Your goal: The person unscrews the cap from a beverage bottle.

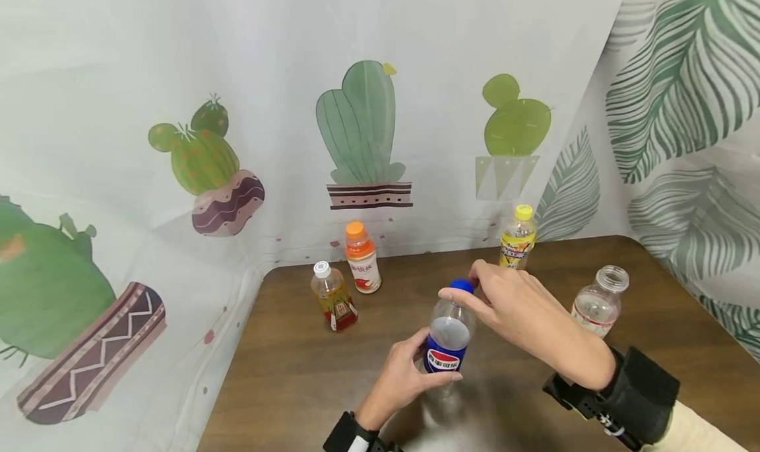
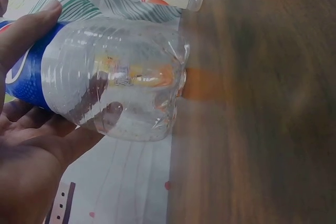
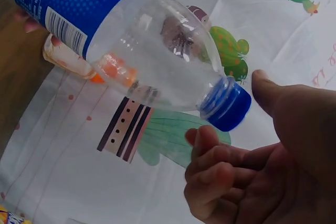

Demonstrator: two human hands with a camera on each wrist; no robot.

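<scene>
Over the wooden table (image 1: 279, 392), the Pepsi bottle (image 1: 446, 350) is held by the left hand (image 1: 404, 376), thumb and fingers around its blue label; whether its base touches the wood I cannot tell. It looks empty and thin-walled, so too hard a squeeze would likely dent it, while a slack hold could let it twist or tip. A wide swing of the right forearm might topple the uncapped clear bottle (image 1: 596, 303) just beside it. The right hand (image 1: 519, 307) grasps nothing, its fingers loosely bent near the blue cap (image 1: 461, 285); an off-centre knock there could skew the Pepsi bottle. Only the head view sets out both hands and the whole spread of bottles. The left wrist view bares the clear lower body, largely masked from above by the left hand. The right wrist view alone shows the label's barcode (image 3: 66, 32) and the gap between right thumb and cap, which overlap when seen from the head.
</scene>
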